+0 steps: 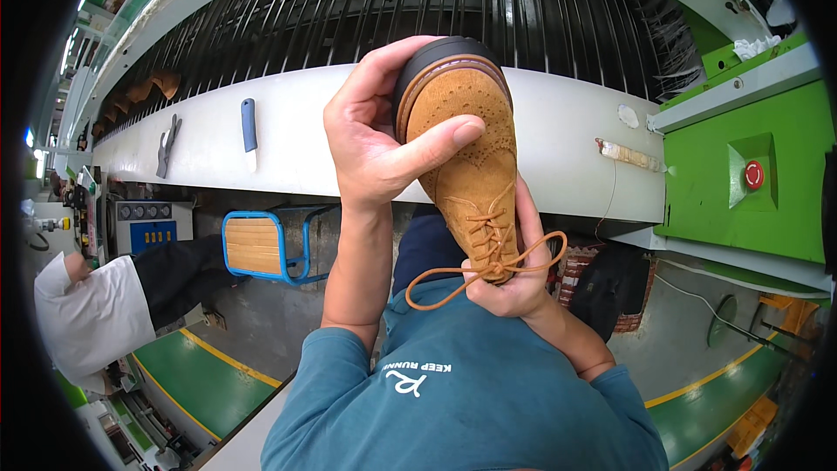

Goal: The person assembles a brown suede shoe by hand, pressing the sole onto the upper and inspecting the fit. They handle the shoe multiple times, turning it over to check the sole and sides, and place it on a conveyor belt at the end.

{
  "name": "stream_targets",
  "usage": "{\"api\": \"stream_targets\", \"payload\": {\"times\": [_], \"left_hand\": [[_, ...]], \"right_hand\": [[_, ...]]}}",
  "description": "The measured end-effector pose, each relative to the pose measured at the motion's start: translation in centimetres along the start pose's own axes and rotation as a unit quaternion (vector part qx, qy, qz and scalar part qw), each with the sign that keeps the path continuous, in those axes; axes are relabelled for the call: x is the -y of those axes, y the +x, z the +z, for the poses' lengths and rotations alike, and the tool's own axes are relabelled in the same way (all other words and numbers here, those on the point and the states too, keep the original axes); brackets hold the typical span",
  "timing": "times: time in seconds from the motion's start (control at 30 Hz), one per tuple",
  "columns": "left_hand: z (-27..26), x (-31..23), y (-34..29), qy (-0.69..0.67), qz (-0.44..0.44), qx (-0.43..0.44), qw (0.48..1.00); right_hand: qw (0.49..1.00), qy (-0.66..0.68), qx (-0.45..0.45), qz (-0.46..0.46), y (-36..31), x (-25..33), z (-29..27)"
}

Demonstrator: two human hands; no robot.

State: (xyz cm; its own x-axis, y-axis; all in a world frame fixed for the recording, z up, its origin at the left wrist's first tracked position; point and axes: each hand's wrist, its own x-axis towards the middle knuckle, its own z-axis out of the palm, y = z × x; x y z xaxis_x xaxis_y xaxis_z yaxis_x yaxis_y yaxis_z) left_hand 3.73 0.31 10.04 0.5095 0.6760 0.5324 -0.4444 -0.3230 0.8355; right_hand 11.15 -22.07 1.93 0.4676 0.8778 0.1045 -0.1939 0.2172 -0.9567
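A tan suede brogue shoe (475,179) with a dark sole and orange-brown laces tied in a bow is held up in front of me, toe pointing away. My left hand (384,135) wraps round the toe end, its thumb lying across the perforated upper and its fingers round the sole's edge. Near the laces, my right hand (523,283) grips the heel and ankle end; part of its fingers is hidden behind the shoe. One lace loop hangs to the left, another to the right.
On the white ledge (292,139) lie a blue-handled knife (249,135), a dark tool (168,146) and a taped stick (629,155). Beyond run metal rollers (349,17). At right stands a green panel with a red button (753,174). A blue-framed stool (261,244) and another person (105,305) are left.
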Motion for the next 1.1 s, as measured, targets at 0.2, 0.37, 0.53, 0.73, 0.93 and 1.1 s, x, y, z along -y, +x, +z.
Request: {"api": "stream_targets", "payload": {"times": [0.2, 0.37, 0.53, 0.73, 0.93, 1.1], "left_hand": [[-0.1, -0.2, -0.1, 0.000, -0.003, 0.000, 1.000], [-0.2, -0.2, -0.1, -0.001, -0.005, 0.006, 1.000], [0.0, -0.9, 0.1, -0.025, -0.017, 0.016, 0.999], [-0.1, -1.2, 0.0, -0.025, -0.025, 0.024, 0.999], [-0.7, -1.4, -0.3, -0.061, -0.057, 0.026, 0.996], [-0.7, -1.3, -0.5, -0.086, -0.068, 0.019, 0.994]], "right_hand": [[0.997, -0.042, 0.055, -0.024, 0.0, 0.0, -0.9], [0.996, -0.061, 0.068, -0.022, 0.0, 0.1, -1.0], [0.993, -0.083, 0.089, -0.001, -0.4, 0.3, -1.4], [0.987, -0.123, 0.095, -0.050, -0.1, 0.3, -1.3], [0.982, -0.138, 0.087, -0.095, 0.1, 0.6, -0.7], [0.978, -0.154, 0.076, -0.116, 0.1, 1.2, -0.5]]}}
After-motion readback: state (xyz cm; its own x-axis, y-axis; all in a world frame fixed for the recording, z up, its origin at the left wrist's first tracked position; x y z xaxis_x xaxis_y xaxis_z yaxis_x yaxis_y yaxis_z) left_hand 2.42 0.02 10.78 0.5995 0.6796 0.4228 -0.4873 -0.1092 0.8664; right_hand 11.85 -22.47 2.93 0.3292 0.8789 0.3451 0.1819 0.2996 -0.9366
